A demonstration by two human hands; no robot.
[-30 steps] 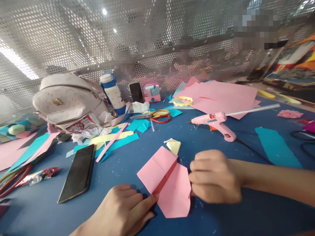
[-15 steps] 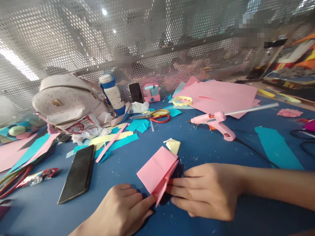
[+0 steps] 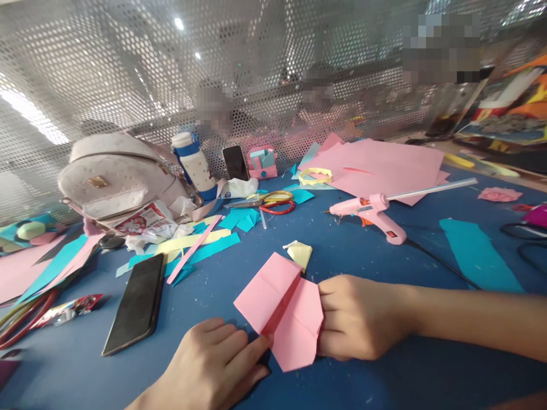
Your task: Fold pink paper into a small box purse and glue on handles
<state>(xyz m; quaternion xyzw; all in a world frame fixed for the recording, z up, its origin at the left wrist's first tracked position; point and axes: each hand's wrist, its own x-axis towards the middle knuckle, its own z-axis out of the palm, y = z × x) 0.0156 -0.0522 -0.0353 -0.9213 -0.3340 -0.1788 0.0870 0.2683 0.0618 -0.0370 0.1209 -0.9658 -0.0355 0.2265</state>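
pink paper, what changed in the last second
The right hand swung the right flap of the pink paper up toward the crease, then laid it back flat to the right, and grips its right edge in a fist. The left hand kept its forefinger pressed on the crease's near end. The phone, glue gun and scissors did not move.

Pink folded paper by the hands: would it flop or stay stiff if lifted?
Probably light and thin: the pink paper holds sharp creases. Folded layers likely stiffen it somewhat. It may slide easily on the smooth blue table.
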